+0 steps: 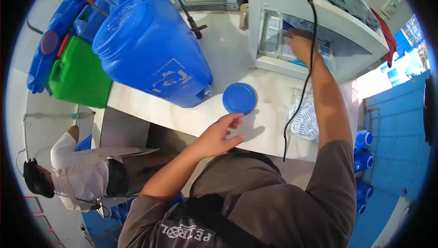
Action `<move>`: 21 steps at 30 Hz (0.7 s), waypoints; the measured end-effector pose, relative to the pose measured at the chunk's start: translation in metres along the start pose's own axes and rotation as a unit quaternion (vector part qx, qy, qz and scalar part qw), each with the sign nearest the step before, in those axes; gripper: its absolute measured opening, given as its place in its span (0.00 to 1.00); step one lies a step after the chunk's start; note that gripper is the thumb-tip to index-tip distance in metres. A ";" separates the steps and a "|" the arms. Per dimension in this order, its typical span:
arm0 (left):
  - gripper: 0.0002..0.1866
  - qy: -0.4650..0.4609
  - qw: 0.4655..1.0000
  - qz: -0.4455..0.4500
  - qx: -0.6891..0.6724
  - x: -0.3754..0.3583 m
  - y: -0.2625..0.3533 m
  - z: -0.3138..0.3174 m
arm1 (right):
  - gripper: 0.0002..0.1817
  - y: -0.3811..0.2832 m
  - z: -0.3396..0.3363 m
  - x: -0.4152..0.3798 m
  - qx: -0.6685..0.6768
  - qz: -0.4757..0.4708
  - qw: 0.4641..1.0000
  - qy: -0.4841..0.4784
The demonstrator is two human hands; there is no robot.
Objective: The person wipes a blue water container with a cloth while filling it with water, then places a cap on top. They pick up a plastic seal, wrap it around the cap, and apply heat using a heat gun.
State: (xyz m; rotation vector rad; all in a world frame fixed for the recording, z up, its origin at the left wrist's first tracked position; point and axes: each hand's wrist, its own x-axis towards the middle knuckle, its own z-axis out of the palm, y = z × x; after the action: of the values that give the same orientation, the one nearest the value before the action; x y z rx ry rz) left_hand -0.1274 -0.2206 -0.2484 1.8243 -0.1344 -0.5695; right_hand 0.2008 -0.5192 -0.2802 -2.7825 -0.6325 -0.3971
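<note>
My left hand [223, 136] hovers at the counter's near edge, thumb apart from half-curled fingers, with nothing in it. Just beyond its fingertips a round blue cap [239, 98] lies flat on the counter. My right hand [302, 47] reaches into the compartment of a white cabinet [273, 63], over packets with blue and white print [273, 33]. Its fingers look apart, though the tips are partly lost against the packets. To the left stands a large blue water container [155, 52], its wide mouth uncapped and a small spout low on its side.
A clear bag with patterned contents [305, 118] lies near my right forearm. A black cable [314, 33] hangs in front of the cabinet. A green jerrycan [80, 74] and blue jerrycans [48, 49] stand at left. Another person [86, 170] is at lower left.
</note>
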 end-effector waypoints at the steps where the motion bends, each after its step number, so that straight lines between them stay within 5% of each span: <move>1: 0.37 0.029 0.988 0.025 0.152 0.009 0.006 -0.003 | 0.17 0.007 -0.002 -0.001 0.018 0.012 0.996 0.091; 2: 0.37 0.041 0.987 0.021 0.155 0.019 0.002 -0.005 | 0.16 0.011 -0.007 -0.008 0.037 0.023 0.983 0.179; 4: 0.40 0.081 0.936 0.080 0.333 0.045 -0.025 -0.008 | 0.16 0.004 -0.060 -0.049 0.085 0.133 0.976 0.152; 6: 0.41 0.127 0.908 0.109 0.384 0.070 -0.045 -0.006 | 0.12 -0.031 -0.089 -0.099 0.274 0.122 0.866 0.400; 7: 0.42 0.160 0.876 0.144 0.432 0.080 -0.048 -0.005 | 0.11 -0.050 -0.105 -0.122 0.293 0.202 0.828 0.434; 9: 0.44 0.159 0.865 0.114 0.463 0.091 -0.040 -0.006 | 0.08 -0.095 -0.117 -0.155 0.449 0.091 0.762 0.457; 11: 0.45 0.151 0.851 0.085 0.495 0.096 -0.036 -0.004 | 0.07 -0.168 -0.138 -0.124 0.347 -0.097 0.821 0.443; 13: 0.48 0.131 0.864 0.021 0.486 0.103 -0.032 -0.003 | 0.07 -0.202 -0.140 -0.090 0.339 -0.173 0.877 0.294; 17: 0.49 0.117 0.903 -0.013 0.413 0.101 -0.021 -0.003 | 0.14 -0.247 -0.072 0.001 0.352 -0.088 0.929 0.071; 19: 0.51 0.144 0.911 0.016 0.387 0.078 -0.017 -0.005 | 0.18 -0.246 -0.019 0.044 0.256 -0.198 0.943 0.078; 21: 0.51 0.091 0.949 0.022 0.301 0.046 -0.014 -0.019 | 0.20 -0.251 0.026 0.074 0.176 -0.171 0.968 0.053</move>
State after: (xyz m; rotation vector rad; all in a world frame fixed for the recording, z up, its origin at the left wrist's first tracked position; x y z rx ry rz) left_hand -0.0814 -0.2168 -0.2718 2.4506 -0.2433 -0.3397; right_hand 0.1570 -0.2647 -0.2332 -2.3015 -1.0481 -0.4460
